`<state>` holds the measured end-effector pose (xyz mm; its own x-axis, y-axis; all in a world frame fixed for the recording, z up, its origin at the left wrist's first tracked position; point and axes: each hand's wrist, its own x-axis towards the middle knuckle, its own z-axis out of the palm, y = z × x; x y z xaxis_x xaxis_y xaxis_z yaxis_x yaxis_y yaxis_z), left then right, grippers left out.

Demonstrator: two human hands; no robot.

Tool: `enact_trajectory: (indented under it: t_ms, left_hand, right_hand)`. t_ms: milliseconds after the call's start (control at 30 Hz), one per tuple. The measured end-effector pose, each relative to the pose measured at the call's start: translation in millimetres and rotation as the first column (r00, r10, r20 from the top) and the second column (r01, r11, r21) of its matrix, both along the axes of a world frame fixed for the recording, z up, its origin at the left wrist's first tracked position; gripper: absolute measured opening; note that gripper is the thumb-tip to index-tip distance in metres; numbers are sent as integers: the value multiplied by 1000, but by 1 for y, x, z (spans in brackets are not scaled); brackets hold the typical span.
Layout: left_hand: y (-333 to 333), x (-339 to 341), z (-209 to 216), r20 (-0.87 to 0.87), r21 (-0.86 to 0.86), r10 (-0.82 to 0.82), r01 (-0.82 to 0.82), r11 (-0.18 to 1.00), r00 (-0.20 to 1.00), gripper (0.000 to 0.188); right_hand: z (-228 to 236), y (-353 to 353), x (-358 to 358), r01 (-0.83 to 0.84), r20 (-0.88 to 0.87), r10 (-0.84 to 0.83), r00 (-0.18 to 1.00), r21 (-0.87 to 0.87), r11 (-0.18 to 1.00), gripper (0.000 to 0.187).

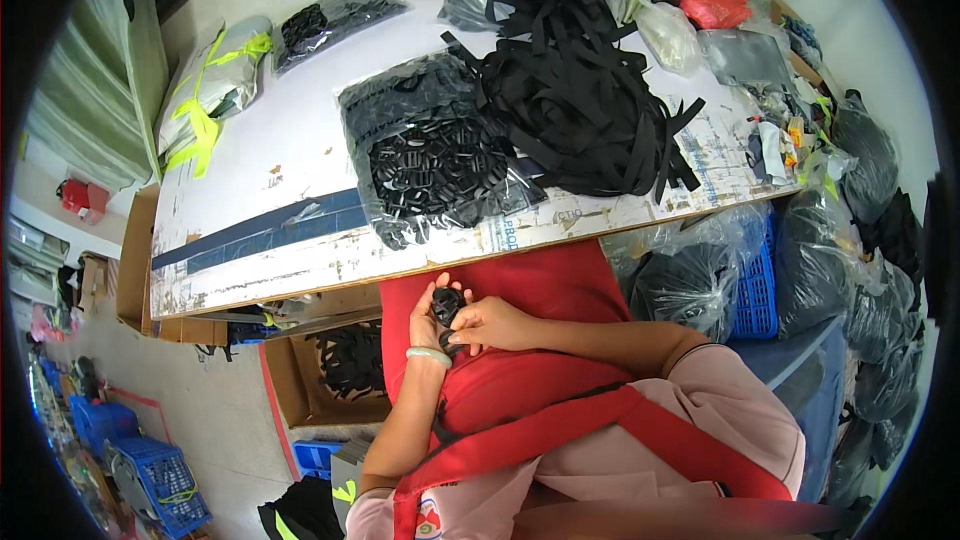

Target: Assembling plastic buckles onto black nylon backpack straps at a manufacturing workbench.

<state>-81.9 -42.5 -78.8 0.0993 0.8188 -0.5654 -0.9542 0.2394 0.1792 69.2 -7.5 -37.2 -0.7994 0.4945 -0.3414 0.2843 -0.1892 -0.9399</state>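
Observation:
In front of my red apron (pixel 540 290), close to the table's front edge, both hands are together at a small black buckle (pixel 447 302). My left hand (pixel 426 318) is curled around it, palm up. With fingers bent together, my right hand (pixel 492 324) pinches a short black strap (pixel 452 341) just below the buckle. How strap and buckle join is hidden by the fingers. On the table beyond, a clear plastic bag (pixel 365 155) lies open with many black plastic buckles (pixel 440 165) in it. Beside that is a tangled heap of black webbing straps (pixel 575 105).
The white table (pixel 290 165) has a worn front edge. At its back left lie a grey bundle with yellow-green ties (pixel 215 90) and another bag of black parts (pixel 335 20). Below stands a cardboard box of black straps (pixel 300 385). Bags and a blue crate (pixel 755 285) crowd the right.

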Motion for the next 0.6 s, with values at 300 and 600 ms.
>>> enact_trajectory:
  t_ms: [300,600]
  left_hand:
    - [22,-3,4,-246,105,-275,307,946,930,31]
    - [16,29,47,-481,94,-273,359,929,833,21]
  right_hand:
    - [30,49,29,289,-156,-297,942,-72,955,17]
    - [7,47,45,454,-158,-543,825,-387,802,22]
